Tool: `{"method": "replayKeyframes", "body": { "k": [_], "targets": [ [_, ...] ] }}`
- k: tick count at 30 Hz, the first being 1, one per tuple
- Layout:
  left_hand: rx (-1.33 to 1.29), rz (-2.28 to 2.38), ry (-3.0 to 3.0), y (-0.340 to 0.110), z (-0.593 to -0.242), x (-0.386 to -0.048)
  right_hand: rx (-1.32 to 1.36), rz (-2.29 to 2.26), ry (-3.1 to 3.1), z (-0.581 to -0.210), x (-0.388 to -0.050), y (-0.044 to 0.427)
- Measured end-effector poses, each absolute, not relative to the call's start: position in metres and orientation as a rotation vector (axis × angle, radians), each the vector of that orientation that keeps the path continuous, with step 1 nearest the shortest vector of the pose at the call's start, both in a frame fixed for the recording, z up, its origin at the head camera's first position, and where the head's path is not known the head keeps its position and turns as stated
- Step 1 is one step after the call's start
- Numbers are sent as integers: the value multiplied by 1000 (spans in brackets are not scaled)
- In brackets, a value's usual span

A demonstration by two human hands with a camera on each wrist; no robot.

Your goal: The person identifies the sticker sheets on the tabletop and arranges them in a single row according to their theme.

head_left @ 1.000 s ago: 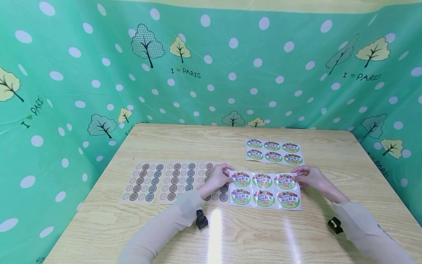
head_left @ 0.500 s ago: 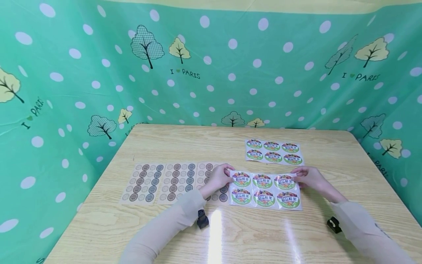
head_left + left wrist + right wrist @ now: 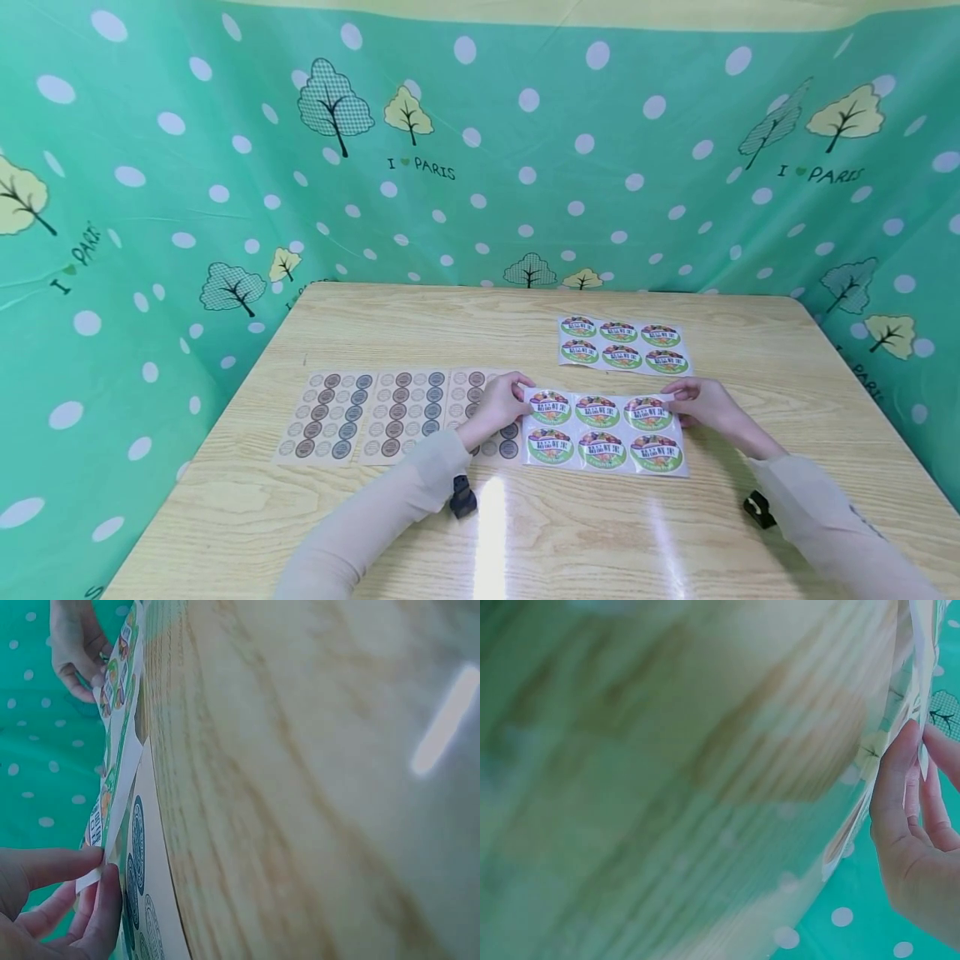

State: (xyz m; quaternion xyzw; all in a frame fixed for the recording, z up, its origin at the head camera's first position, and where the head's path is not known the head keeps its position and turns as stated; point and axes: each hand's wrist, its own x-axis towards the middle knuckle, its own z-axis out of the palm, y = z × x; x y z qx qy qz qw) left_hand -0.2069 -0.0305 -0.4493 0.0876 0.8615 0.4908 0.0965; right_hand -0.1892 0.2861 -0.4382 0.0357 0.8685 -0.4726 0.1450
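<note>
Between both hands is a glossy white sticker sheet [image 3: 604,434] with several oval fruit labels in two rows. My left hand [image 3: 498,408] pinches its left edge, with thumb and fingers on either side of the sheet in the left wrist view. At the opposite edge my right hand [image 3: 707,403] pinches the sheet near its upper right corner; the right wrist view shows that hand [image 3: 919,832] gripping the thin edge. In the left wrist view the sheet [image 3: 120,742] stands off the tabletop at the near hand. A brown round-label sheet [image 3: 483,392] lies partly hidden beneath my left hand.
Another fruit-label sheet [image 3: 624,345] lies farther back on the wooden table [image 3: 420,325]. Two more brown round-label sheets [image 3: 322,417] lie in a row to the left. A green dotted cloth [image 3: 480,167] hangs behind the table.
Almost nothing differs. Both hands keep their hold on the fruit-label sheet, which has shifted very slightly to the right.
</note>
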Motion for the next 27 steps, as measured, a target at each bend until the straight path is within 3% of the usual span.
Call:
{"method": "replayKeyframes", "body": {
  "k": [27],
  "targets": [
    [270, 1415, 2572, -32, -450, -207, 41, -1288, 2542, -438, -190, 286]
  ]
}}
